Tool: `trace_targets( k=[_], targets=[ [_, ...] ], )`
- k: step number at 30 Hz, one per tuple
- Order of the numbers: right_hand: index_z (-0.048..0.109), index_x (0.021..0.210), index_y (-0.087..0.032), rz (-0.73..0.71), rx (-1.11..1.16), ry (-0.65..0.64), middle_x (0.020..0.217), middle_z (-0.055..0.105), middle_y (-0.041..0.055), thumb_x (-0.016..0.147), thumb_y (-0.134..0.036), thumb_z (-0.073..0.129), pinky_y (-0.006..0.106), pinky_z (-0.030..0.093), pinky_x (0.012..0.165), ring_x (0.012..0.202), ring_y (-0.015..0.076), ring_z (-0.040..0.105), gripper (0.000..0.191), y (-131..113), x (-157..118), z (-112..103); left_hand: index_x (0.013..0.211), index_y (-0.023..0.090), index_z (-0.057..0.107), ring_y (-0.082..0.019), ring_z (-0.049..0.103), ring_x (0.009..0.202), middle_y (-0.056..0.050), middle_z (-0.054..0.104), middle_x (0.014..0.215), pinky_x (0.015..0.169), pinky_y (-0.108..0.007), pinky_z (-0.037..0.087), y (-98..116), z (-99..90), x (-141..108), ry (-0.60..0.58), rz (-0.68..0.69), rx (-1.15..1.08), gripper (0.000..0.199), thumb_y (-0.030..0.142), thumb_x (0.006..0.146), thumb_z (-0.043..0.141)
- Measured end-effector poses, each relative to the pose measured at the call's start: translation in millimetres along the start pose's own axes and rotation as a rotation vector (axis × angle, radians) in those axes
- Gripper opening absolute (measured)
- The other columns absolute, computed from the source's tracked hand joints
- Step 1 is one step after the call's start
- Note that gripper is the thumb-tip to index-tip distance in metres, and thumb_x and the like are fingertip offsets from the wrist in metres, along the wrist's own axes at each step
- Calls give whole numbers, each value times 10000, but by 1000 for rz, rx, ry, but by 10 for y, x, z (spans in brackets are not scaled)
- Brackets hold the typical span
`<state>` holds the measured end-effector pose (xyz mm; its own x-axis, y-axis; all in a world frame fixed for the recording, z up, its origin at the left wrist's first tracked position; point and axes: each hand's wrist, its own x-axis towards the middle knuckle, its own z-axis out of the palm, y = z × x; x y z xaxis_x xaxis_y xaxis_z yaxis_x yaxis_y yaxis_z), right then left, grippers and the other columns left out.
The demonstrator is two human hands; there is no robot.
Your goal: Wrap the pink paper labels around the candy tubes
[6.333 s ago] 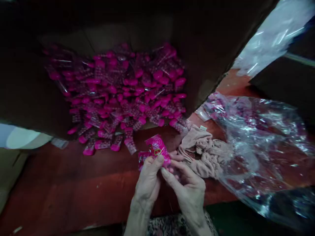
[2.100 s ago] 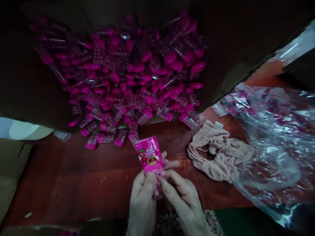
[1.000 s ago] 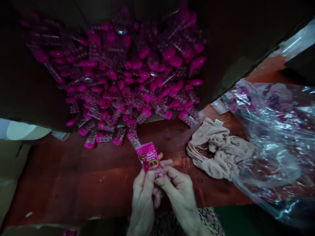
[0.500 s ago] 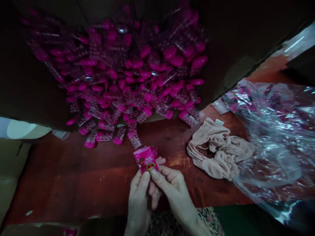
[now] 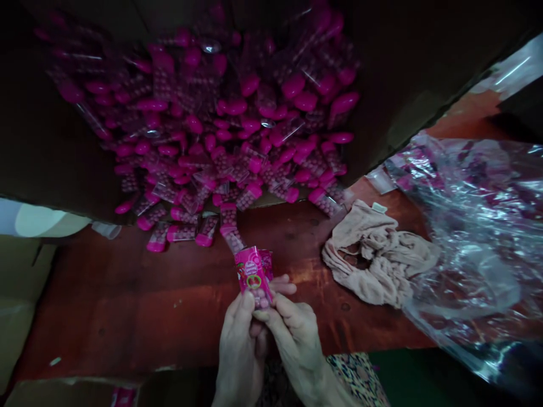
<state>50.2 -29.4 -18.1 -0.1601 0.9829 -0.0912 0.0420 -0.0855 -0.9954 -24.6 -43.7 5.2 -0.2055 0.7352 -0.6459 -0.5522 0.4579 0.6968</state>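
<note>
While both hands work at it, the pink printed packet [image 5: 251, 272] stands tilted just above them, clear plastic with pink beads [image 5: 263, 302] showing at its lower end. The left hand [image 5: 240, 353] closes its grip around the packet's left side, and the right hand [image 5: 294, 339] pinches the lower edge in a tight grip, as if easing the wrapper along. Just beyond the packet, a loose candy tube [image 5: 232, 240] nearly touches it, at the edge of a heap of pink-capped tubes [image 5: 203, 130] lying against a dark cardboard carton [image 5: 403, 68]. To the packet's right lie a crumpled beige stocking [image 5: 377, 254] and a clear plastic bag [image 5: 475, 243], on a red-brown wooden desk [image 5: 127, 311]. Compared with the earlier frame, the packet stands narrower and more upright, with more beads showing.
</note>
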Motion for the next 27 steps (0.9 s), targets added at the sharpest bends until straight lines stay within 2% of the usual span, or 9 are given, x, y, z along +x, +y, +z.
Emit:
trace_targets(
  k=[3,6,9,15,18,20,23,25,27],
  targets=[
    [653,523,-182,-91,-129,54,421,628,-10,825,-248,520,166,458,415,367,111,574,337,-3,-12,-21,865,141,713,-128,551,594,-96,685,818,534,-227,439,-37,-10,-11,-66,-44,-52,335,397,807,504],
    [706,569,-202,-90,-153,76,461,652,2,846,-306,492,187,458,403,378,125,578,365,2,-4,-36,781,141,697,-54,364,421,-39,632,648,387,-166,302,-74,-42,-15,-5,-38,-38,289,409,747,594],
    [722,586,-207,-41,-75,74,400,616,-5,839,-363,499,194,433,347,325,125,542,372,14,16,-34,729,138,667,-38,267,407,-17,589,592,370,-155,234,-116,-83,-16,39,-27,-5,293,429,699,645],
    [679,497,-185,44,61,33,311,533,-20,812,-384,534,178,400,322,269,104,490,400,63,27,21,620,151,615,-51,281,413,34,453,458,368,-159,240,-209,-98,-18,16,22,-46,336,479,665,672],
    [672,529,-165,129,110,-101,371,558,-22,806,-334,543,174,416,352,308,96,507,349,64,25,-11,670,149,647,-58,384,441,-17,600,590,404,-170,330,-157,-124,-5,12,21,-84,258,403,712,653],
    [688,615,-161,144,96,-171,471,610,-19,795,-276,560,176,436,390,358,91,531,248,56,39,-111,692,138,667,-127,555,609,-87,682,772,546,-232,461,-50,-231,-1,11,77,-95,237,365,737,618],
    [692,790,-186,46,-103,61,622,653,-13,744,-231,634,207,485,526,515,114,590,87,46,92,-353,763,136,697,-263,578,1008,-125,697,967,864,-378,462,150,-554,-23,165,265,-71,289,397,740,575],
    [673,862,-197,-39,-230,275,661,643,-9,745,-236,645,238,496,599,602,134,600,126,29,141,-491,774,155,712,-239,589,1014,-73,720,915,941,-338,417,238,-798,-59,363,374,36,230,358,694,641],
    [653,935,-202,-117,-259,311,728,639,4,771,-250,630,265,503,647,667,146,601,173,-19,189,-539,823,165,724,-228,604,1000,-49,730,903,955,-303,404,251,-964,-100,432,315,167,231,324,658,692]
  ],
)
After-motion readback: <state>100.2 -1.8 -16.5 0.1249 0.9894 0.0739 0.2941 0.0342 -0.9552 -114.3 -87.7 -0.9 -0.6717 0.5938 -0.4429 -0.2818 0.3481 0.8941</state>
